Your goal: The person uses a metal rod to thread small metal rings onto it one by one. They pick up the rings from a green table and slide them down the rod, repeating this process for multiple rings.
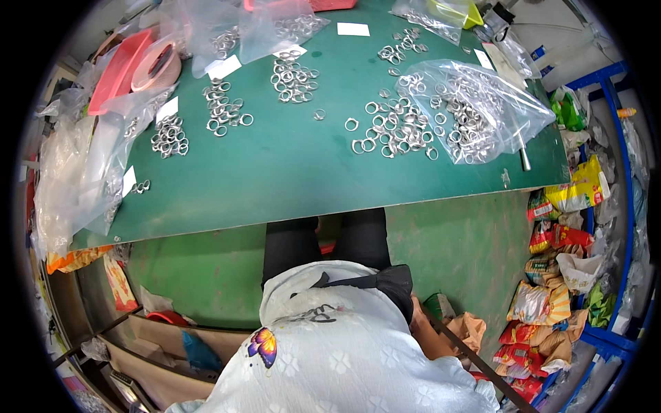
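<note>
My right hand hangs low beside my right hip, next to a black tied waistband; its fingers are hidden, so whether it grips anything does not show. My left hand is out of the picture. Ahead of me, a green table bears silver-coloured metal rings. One loose pile of rings lies right of centre, beside a clear plastic bag full of more. Smaller groups, such as the rings at centre and at left, lie near white paper slips. A lone ring sits apart.
A pink tray, a round pink container and crumpled clear bags crowd the left edge. A metal rod lies near the right edge. Colourful packets fill blue shelving. Brown boards stand low left.
</note>
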A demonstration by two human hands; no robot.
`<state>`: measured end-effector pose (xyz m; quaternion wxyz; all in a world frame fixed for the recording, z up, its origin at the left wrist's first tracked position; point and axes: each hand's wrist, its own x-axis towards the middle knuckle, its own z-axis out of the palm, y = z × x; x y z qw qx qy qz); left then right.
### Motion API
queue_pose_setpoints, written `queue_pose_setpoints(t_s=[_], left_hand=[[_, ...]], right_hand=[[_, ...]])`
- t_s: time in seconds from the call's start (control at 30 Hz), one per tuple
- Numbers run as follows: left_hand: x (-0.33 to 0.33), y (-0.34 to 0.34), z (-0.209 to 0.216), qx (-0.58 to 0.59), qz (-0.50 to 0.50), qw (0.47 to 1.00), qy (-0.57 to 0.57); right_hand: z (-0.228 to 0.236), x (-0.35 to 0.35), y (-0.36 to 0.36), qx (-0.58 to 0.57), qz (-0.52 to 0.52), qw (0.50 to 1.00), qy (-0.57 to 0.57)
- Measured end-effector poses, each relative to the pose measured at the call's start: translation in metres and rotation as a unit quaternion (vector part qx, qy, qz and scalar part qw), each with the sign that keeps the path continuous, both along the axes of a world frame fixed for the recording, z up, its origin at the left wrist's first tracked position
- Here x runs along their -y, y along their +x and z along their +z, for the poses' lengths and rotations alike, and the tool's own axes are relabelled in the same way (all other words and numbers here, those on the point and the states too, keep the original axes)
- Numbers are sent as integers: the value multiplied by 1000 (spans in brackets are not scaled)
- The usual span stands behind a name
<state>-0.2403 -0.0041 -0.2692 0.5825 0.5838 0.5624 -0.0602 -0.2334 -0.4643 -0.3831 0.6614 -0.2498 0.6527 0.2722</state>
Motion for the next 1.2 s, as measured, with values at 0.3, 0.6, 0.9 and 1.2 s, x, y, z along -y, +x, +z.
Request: queue_pose_setpoints(t_s=[0.3, 0.6, 0.9, 1.2], left_hand=[[36, 158, 45, 279, -398, 873, -49], [118, 219, 58, 256, -730, 629, -69], [138, 224, 51, 413, -726, 549, 24], [134, 216, 69, 366, -759, 534, 74]], right_hand=[[23, 6, 31, 48, 87, 992, -82], [30, 0, 27, 166, 142, 960, -175], [-6, 43, 23, 158, 343, 827, -417], [188, -68, 119, 509, 574, 492, -411]])
